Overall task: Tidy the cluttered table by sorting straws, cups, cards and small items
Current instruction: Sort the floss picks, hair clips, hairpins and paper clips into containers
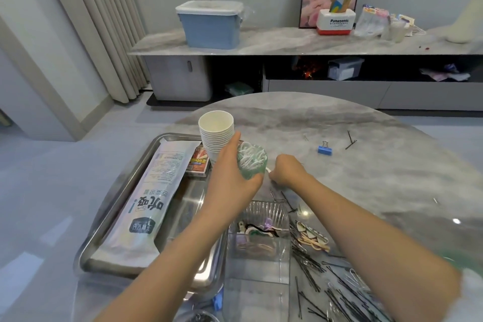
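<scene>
Your left hand (232,178) reaches forward at frame centre, its grip wrapped round a green-tinted cup (252,162) packed with white straws (249,155), held just above the table (339,165). Your right hand (288,170) sits just right of that cup, fingers curled, pinching one white straw (268,170) at the table surface.

Counted: one stack of paper cups (217,133) standing behind the left hand; one steel tray (130,217) at lower left with one long packet (146,204) and one small card box (200,162) in it; one clear box (261,230) of small items below centre; one blue binder clip (325,148) right of centre. Black hairpins (326,287) scattered lower right, too many to count.
</scene>
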Demonstrator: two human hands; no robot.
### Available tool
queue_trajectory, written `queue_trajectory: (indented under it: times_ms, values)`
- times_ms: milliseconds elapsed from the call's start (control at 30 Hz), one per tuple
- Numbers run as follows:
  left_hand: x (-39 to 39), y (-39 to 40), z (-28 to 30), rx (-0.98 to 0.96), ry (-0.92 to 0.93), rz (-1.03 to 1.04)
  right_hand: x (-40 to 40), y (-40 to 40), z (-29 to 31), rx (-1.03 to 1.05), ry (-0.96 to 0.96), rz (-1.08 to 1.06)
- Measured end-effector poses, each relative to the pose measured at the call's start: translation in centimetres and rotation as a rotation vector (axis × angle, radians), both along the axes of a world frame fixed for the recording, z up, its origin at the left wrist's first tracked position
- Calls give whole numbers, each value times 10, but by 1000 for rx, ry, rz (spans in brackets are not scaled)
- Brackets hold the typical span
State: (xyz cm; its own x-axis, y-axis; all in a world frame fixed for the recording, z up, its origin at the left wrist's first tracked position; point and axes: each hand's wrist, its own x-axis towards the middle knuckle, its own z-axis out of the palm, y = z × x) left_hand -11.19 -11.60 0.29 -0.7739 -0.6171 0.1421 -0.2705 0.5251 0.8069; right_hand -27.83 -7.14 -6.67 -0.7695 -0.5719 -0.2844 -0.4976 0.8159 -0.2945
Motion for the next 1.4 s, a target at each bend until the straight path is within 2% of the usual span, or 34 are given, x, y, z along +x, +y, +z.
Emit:
queue_trajectory:
  times_ms: [100, 167, 367, 533, 700, 900, 1033, 1233, 1400]
  values:
    - [5, 5, 7, 5, 7, 6, 6, 16, 6, 31, -28, 45]
    - [9, 8, 13, 12, 16, 9, 9, 27, 8, -21, -51, 30]
    - [37, 37, 41, 10, 59, -24, 38, 90, 54, -399, -122, -89]
    - [72, 83, 51, 68, 44, -100, 86, 169, 92, -590, -309, -138]
    - [95, 121, 41, 90, -8, -183, 124, 222, 108, -675, -505, -169]
    - [118, 166, 12, 134, -68, -296, 154, 260, 107, -820, -566, -262]
    - [120, 179, -6, 95, -101, -382, 163, 264, 111, -970, -617, -209]
    - [110, 181, -15, 51, -55, -417, 165, 269, 102, -886, -348, 98]
    - [107, 179, -22, 46, -30, -401, 168, 268, 86, -744, 2, 242]
